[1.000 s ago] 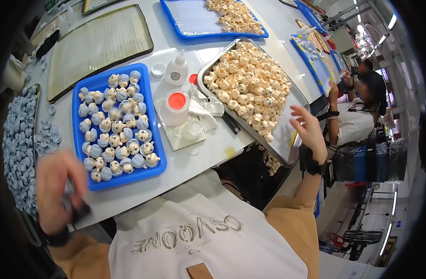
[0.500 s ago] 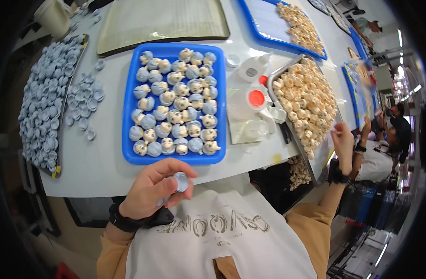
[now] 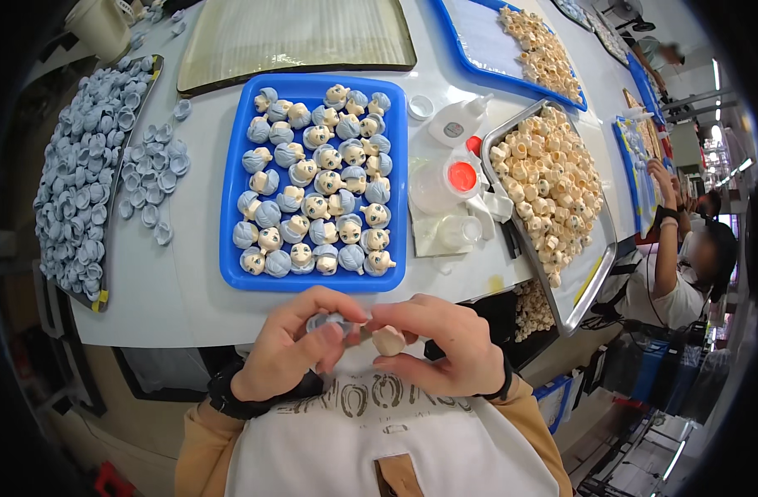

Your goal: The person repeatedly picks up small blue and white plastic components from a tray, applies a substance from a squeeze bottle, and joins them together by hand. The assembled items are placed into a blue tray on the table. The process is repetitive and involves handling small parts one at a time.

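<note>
In front of my chest, just off the table's near edge, my two hands are close together. Pinched in my left hand (image 3: 283,348) is a light-blue cup-shaped doll hair piece (image 3: 325,320). My right hand (image 3: 457,344) grips a small cream doll face piece (image 3: 388,340) between thumb and fingers; its painted side does not show. Beyond them lies a blue tray (image 3: 231,215) with rows of small doll heads (image 3: 316,205), cream faces with blue hair. To its right, a metal tray (image 3: 596,290) holds a heap of cream face pieces (image 3: 553,182).
A dark tray (image 3: 105,294) heaped with blue hair pieces is at left, loose ones (image 3: 154,170) beside it. Bottles, including a red-topped one (image 3: 462,176), stand between the trays. Another blue tray (image 3: 470,62) is at far right. A co-worker (image 3: 677,273) sits at right.
My right hand has come from the metal tray's near end to beside my left hand, with a cream face piece in it. My left hand still holds the blue hair piece.
</note>
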`<state>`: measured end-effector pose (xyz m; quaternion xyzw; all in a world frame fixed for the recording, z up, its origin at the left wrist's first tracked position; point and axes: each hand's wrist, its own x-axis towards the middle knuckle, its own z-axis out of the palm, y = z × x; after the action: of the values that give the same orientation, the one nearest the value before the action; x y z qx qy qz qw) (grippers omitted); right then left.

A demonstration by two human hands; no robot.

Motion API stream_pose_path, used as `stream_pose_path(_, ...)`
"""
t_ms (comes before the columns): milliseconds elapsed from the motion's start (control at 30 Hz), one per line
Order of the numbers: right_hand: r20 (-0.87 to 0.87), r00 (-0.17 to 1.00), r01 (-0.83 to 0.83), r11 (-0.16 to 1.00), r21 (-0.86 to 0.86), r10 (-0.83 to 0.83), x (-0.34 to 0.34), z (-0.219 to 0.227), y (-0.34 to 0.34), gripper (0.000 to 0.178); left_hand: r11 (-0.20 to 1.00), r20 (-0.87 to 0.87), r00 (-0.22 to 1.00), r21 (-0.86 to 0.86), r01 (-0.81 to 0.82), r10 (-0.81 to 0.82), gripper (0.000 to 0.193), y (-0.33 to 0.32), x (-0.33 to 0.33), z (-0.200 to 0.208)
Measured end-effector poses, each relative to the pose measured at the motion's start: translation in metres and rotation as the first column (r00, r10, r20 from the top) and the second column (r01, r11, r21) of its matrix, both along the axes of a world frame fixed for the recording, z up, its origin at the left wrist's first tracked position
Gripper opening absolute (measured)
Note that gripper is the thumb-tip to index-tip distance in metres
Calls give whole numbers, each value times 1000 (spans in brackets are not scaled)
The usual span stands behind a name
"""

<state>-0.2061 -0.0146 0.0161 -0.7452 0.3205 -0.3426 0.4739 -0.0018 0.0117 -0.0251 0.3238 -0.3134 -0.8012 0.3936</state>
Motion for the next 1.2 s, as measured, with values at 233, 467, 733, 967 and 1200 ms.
stream_pose_path(233,-55,998,25,956,-292,-43,6,-6,-1,39,991,34,991,13,132,-132,26,0,-1,-1)
stream_pose_path(467,-136,988,36,975,-220,-67,2,-1,-1,38,982,88,979,-12,188,-186,25,-3,-2,-3)
stream_pose_path(733,-242,725,527,745,-409,-645,-44,11,-17,32,1000,145,989,9,27,-28,34,-9,-7,13)
stream_pose_path(967,-416,706,390,805,-447,-574,-53,-1,-32,28,1000,43,999,12,5,-6,35,-2,0,-2)
stream_pose_path(1200,-441,707,366,819,-441,-553,-50,-5,-35,28,1000,14,1000,-26,3,-2,33,-3,0,-2)
